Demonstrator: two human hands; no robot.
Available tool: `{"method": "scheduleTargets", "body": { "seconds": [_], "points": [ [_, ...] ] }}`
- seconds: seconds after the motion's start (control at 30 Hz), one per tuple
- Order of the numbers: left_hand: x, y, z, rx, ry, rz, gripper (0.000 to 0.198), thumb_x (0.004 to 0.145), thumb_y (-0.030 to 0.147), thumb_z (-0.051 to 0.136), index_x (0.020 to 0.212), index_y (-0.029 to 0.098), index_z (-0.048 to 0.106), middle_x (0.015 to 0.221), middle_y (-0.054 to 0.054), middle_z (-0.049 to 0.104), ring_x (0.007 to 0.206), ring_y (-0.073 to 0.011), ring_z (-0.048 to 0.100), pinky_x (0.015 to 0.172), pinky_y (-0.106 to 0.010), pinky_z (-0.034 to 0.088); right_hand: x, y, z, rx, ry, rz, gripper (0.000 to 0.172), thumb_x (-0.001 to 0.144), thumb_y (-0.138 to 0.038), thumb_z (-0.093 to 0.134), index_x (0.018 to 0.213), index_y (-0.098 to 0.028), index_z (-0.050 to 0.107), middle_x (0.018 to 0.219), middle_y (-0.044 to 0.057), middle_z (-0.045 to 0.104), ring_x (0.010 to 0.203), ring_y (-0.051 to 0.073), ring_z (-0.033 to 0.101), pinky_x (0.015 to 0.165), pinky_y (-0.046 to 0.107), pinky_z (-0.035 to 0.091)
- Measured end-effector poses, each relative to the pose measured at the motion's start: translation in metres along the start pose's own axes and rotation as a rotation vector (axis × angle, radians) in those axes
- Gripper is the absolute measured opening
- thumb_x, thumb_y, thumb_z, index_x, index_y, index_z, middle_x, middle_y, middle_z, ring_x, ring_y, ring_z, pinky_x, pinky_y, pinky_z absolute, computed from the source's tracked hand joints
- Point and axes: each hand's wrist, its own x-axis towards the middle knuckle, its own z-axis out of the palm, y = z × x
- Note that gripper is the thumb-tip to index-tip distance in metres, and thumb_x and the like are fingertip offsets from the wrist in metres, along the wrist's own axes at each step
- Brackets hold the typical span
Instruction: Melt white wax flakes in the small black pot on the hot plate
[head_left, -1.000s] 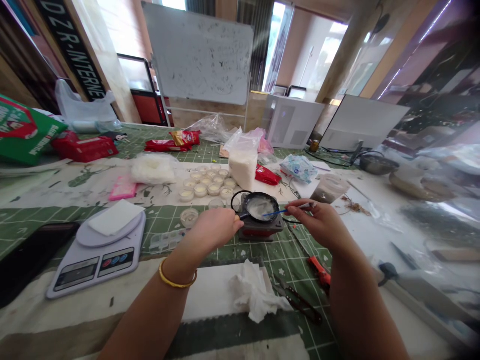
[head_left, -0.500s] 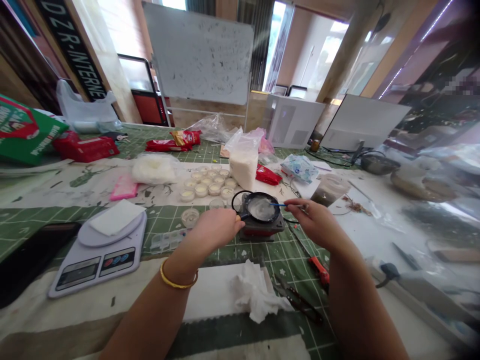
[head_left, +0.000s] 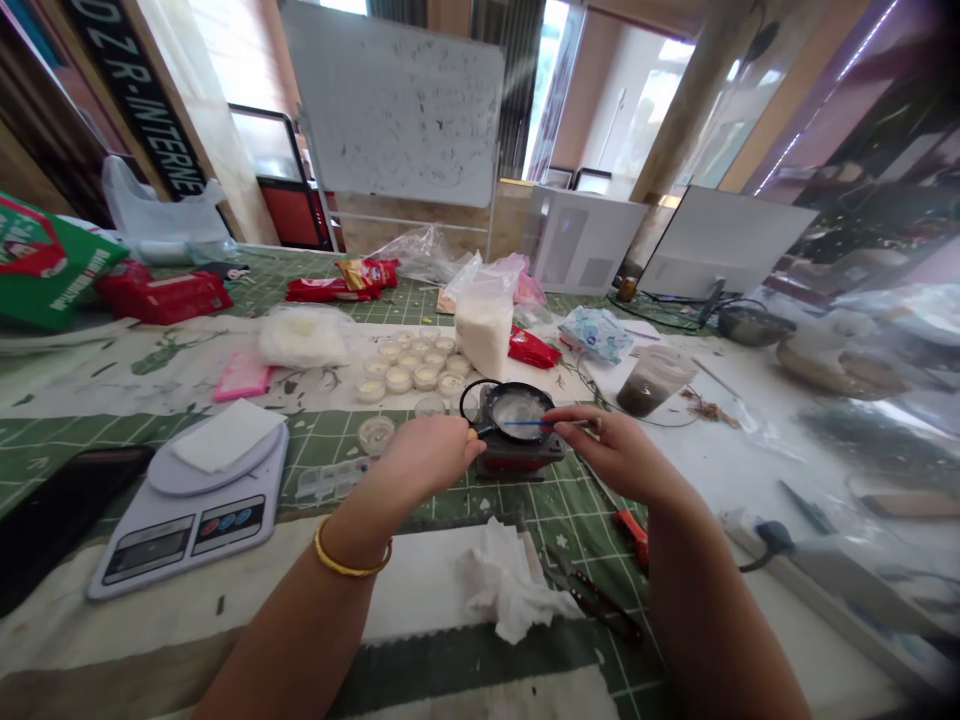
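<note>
A small black frying pan [head_left: 520, 408] with whitish, cloudy content rests on a compact dark-and-red hot plate [head_left: 517, 458]. My left hand [head_left: 435, 450], with a gold bangle at the wrist, is closed round the pan's handle. In my right hand [head_left: 604, 445] a thin blue stick [head_left: 523, 423] is pinched, its tip reaching over the pan's left part. I cannot tell whether the tip touches the content. Several small clear cups with pale fill [head_left: 400, 378] stand behind the pan, beside a plastic bag of white material [head_left: 482, 335].
A kitchen scale [head_left: 196, 505] holding white paper lies left, near a black phone [head_left: 64, 500]. In front are crumpled tissue [head_left: 504, 585] and scissors [head_left: 600, 600]. A plastic cup with dark content [head_left: 651, 380] stands right, and a power strip [head_left: 825, 580] lies at the right edge.
My right hand and the blue stick have moved left across the pan, so the tip is now over its left side. My left hand keeps its hold on the handle.
</note>
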Motion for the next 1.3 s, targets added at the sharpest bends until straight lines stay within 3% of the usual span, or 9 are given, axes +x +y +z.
{"method": "scheduleTargets", "body": {
  "seconds": [0.13,0.3,0.47,0.63,0.77,0.93,1.1,1.3],
  "points": [
    [-0.0006,0.001,-0.0002,0.003,0.012,0.012,0.038,0.086,0.045,0.035,0.08,0.02,0.064,0.085,-0.01,0.067,0.077,-0.0274,0.062,0.064,-0.037,0.046,0.0008,0.0007,-0.0014,-0.136,0.093,0.035,0.03,0.086,-0.034,0.044,0.103,-0.023,0.066,0.095,0.006,0.069,0.087,0.022,0.063,0.079,0.035,0.046],
    [-0.0006,0.0014,-0.0002,0.01,-0.002,-0.002,0.04,0.086,0.046,0.034,0.083,0.019,0.064,0.087,-0.01,0.067,0.079,-0.0267,0.062,0.066,-0.036,0.046,-0.0028,-0.0036,-0.0036,-0.065,0.003,-0.049,0.028,0.086,-0.035,0.043,0.101,-0.025,0.066,0.101,0.004,0.068,0.092,0.019,0.062,0.082,0.032,0.046],
    [-0.001,0.0019,-0.0003,0.002,-0.012,0.006,0.039,0.086,0.044,0.034,0.082,0.019,0.064,0.086,-0.01,0.067,0.078,-0.025,0.062,0.066,-0.034,0.045,-0.0033,-0.0032,-0.0066,-0.209,0.081,0.021,0.029,0.086,-0.033,0.043,0.1,-0.023,0.066,0.096,0.007,0.069,0.095,0.023,0.06,0.085,0.038,0.043],
    [-0.0006,0.0021,-0.0006,0.004,0.003,0.003,0.04,0.086,0.045,0.034,0.08,0.018,0.064,0.085,-0.01,0.067,0.077,-0.0259,0.063,0.064,-0.033,0.045,-0.0049,-0.0033,-0.0066,-0.103,-0.025,-0.045,0.029,0.087,-0.036,0.043,0.102,-0.027,0.065,0.102,0.003,0.067,0.096,0.021,0.06,0.084,0.035,0.044],
    [-0.0011,0.0033,-0.002,0.0,-0.009,0.0,0.039,0.086,0.044,0.035,0.08,0.019,0.064,0.084,-0.009,0.067,0.077,-0.0248,0.063,0.064,-0.033,0.046,-0.0028,-0.002,-0.0056,-0.202,0.068,-0.001,0.028,0.086,-0.032,0.044,0.101,-0.024,0.066,0.097,0.006,0.069,0.098,0.024,0.059,0.087,0.04,0.042],
    [-0.0006,0.0025,-0.0007,0.003,0.0,0.006,0.039,0.086,0.044,0.035,0.08,0.019,0.064,0.084,-0.009,0.067,0.077,-0.0241,0.062,0.065,-0.032,0.046,-0.0053,-0.0051,-0.0065,-0.105,-0.039,-0.075,0.029,0.086,-0.035,0.043,0.101,-0.026,0.066,0.101,0.004,0.068,0.096,0.021,0.06,0.084,0.035,0.045],
    [-0.0005,0.001,0.0004,-0.007,0.008,0.013,0.038,0.086,0.044,0.035,0.08,0.019,0.063,0.083,-0.008,0.067,0.077,-0.0247,0.062,0.064,-0.033,0.045,-0.0035,-0.0073,-0.0049,-0.235,0.063,-0.026,0.028,0.086,-0.031,0.044,0.1,-0.023,0.066,0.097,0.006,0.069,0.097,0.024,0.06,0.089,0.041,0.041],
    [-0.0006,0.0018,-0.0012,-0.014,-0.002,0.006,0.039,0.086,0.045,0.034,0.08,0.019,0.063,0.085,-0.009,0.066,0.078,-0.0247,0.062,0.066,-0.033,0.046,-0.0045,-0.0082,-0.0018,-0.119,-0.029,-0.07,0.03,0.088,-0.034,0.041,0.105,-0.025,0.063,0.104,0.004,0.067,0.098,0.021,0.06,0.086,0.036,0.043]
  ]
}}
